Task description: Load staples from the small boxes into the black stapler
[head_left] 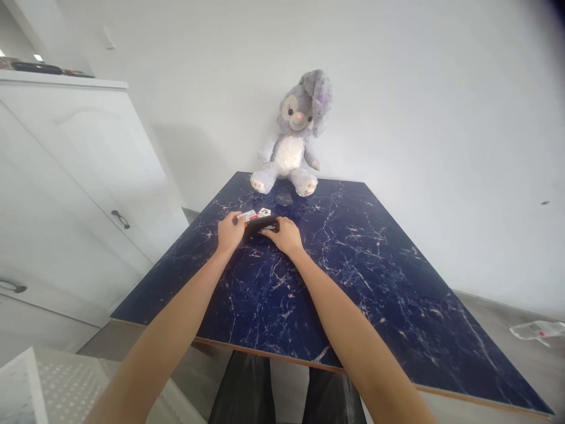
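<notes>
Between my two hands is a small black wallet (260,224), held just above or against the blue marbled table (282,294). White and red cards (248,216) show along its far side, and pale edges show in its right end. My left hand (230,232) is closed on its left end, with the thumb and fingers by the cards. My right hand (288,234) grips the right end, thumb on the near side and fingers behind. The hands hide both ends of the wallet, and the print on the cards is too small to read.
A grey plush rabbit (289,153) sits at the table's far edge against the white wall (419,118). A small dark round object (283,196) lies between its feet. White cabinets (79,176) stand on the left. A clear plastic piece (536,331) is at the far right.
</notes>
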A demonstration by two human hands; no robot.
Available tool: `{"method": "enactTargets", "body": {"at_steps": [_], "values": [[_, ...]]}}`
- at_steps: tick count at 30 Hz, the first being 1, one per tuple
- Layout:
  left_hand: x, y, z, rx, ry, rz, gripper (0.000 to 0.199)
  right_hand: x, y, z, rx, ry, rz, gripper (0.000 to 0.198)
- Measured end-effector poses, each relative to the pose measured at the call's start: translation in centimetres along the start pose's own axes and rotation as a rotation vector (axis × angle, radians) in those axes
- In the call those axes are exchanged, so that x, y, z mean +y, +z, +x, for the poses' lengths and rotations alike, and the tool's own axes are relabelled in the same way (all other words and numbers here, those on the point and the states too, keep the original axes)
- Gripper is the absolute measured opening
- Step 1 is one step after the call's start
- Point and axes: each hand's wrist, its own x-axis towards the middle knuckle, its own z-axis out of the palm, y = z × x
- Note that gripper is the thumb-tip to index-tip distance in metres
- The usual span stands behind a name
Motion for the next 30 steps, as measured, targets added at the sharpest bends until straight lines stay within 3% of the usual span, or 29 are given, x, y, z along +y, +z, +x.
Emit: {"method": "enactTargets", "body": {"at_steps": [8, 17, 23, 30], "values": [[-0.2, -0.3, 0.5, -0.048, 0.009, -0.015, 0.031, 0.4, -0.5, -0.2, -0.014, 0.007, 0.051, 0.026], [-1.1, -0.2, 1.1, -0.008, -0.021, -0.016, 0.028, 0.9, -0.5, 0.1, -0.024, 0.131, 0.378, 0.033], [-1.6, -0.1, 1.5, 0.063, -0.124, -0.117, 0.035, 0.9, -0.7, 0.1, -0.013, 0.147, 0.371, 0.027], [-0.8, -1.0, 1.1, 0.066, -0.128, 0.022, 0.031, 0.7, -0.6, 0.0, -0.002, 0.141, 0.354, 0.024]]}}
